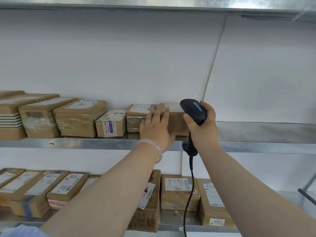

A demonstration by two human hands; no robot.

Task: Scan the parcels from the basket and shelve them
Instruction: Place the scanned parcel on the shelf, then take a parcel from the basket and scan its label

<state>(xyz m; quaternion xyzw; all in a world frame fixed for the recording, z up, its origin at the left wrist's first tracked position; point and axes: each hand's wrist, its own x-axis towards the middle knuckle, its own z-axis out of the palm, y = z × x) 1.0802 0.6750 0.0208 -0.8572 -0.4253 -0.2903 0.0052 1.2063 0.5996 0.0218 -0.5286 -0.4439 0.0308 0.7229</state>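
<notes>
At frame centre the parcel (177, 123) sits on the upper shelf (256, 132), last in its row. The left hand (158, 127) lies flat-fingered against its front face. Just right, the right hand (203, 129) grips the scanner (193, 111), whose head is over the parcel's right end.

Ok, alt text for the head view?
Left hand rests flat on the last cardboard parcel in a row on a metal shelf; right hand grips a black corded scanner beside it. More parcels line the shelf below.
</notes>
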